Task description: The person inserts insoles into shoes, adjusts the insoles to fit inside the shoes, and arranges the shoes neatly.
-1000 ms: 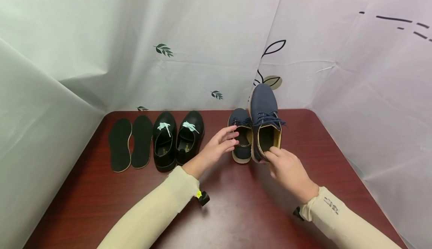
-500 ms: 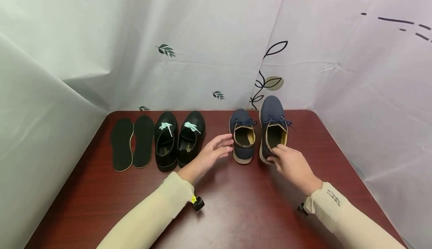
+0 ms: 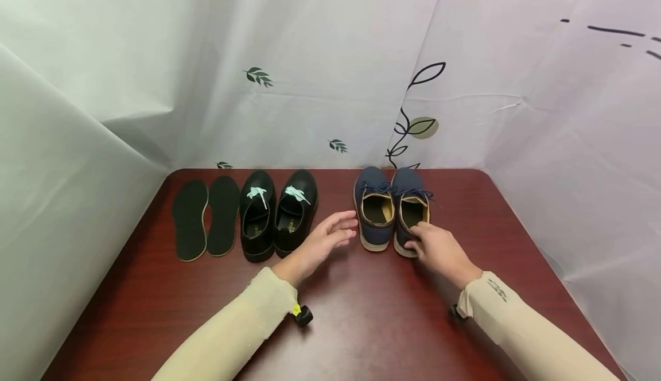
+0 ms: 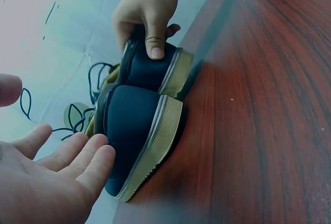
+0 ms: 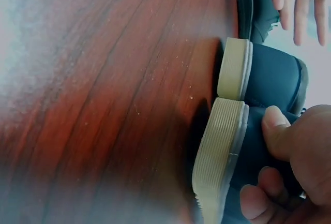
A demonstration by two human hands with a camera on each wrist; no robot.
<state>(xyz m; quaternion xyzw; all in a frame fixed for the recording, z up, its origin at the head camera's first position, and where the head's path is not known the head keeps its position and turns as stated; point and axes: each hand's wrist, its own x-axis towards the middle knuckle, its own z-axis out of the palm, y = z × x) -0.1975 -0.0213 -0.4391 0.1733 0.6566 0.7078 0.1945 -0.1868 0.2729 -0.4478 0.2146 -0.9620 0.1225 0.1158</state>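
Observation:
Two navy lace-up shoes stand side by side at the back right, toes toward the curtain. My right hand (image 3: 441,252) pinches the heel of the right navy shoe (image 3: 408,183), its thumb (image 5: 274,125) on the outside of the heel and its fingers at the collar. That heel touches or nearly touches the left navy shoe (image 3: 376,234). Just left of the left navy shoe hovers my left hand (image 3: 322,243), fingers loosely extended and holding nothing. In the left wrist view its fingers (image 4: 98,157) are beside that shoe's heel.
A pair of black shoes (image 3: 256,249) with pale mint laces stands left of my left hand. Further left lie two dark insoles (image 3: 190,220) on the reddish-brown table (image 3: 361,323). A white patterned curtain (image 3: 299,82) hangs behind and along both sides.
My right hand first moved the right navy shoe rightward and down, then back left beside its mate, its toe lowering toward the table. My left hand drew slightly away from the left navy shoe.

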